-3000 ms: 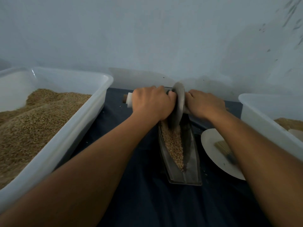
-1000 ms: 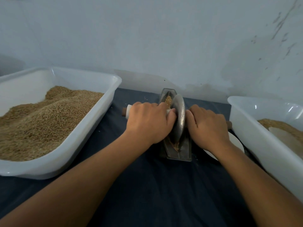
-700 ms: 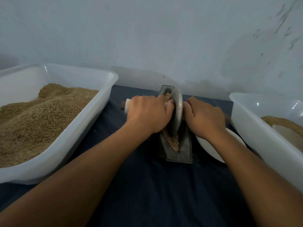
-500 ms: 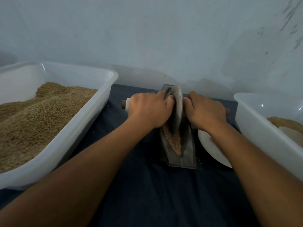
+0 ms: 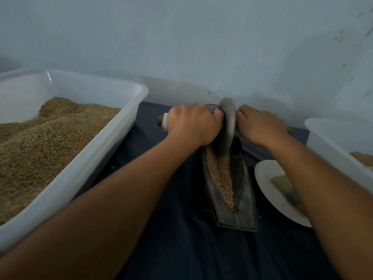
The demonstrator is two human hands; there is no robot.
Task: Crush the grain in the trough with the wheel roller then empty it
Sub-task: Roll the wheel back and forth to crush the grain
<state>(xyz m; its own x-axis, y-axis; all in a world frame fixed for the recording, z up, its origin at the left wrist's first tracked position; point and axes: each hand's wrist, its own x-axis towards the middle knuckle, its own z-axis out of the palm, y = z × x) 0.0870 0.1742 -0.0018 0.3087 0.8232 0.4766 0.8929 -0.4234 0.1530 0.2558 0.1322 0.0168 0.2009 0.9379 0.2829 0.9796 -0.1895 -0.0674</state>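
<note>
A dark cloth (image 5: pixel 181 249) covers the counter against a pale wall (image 5: pixel 181 37). At the left stands a big white tub (image 5: pixel 113 142) heaped with grain, and at the right edge a second tub (image 5: pixel 331 142) shows a little grain inside. Between them a long metal trough (image 5: pixel 242 199) runs away from the person, with grain (image 5: pixel 221 176) lying along its channel, mostly on the left side. At the trough's far end the wheel (image 5: pixel 227 126) stands upright in the channel on a cross axle. The left hand (image 5: pixel 191 124) has its fingers curled tight round the axle's left handle (image 5: pixel 162 122), whose end pokes out past the knuckles; the right hand (image 5: pixel 260 124) grips the right side likewise. Just right of the trough lies a white plate (image 5: pixel 266 178) carrying a brush (image 5: pixel 284 186), partly hidden by the right forearm
</note>
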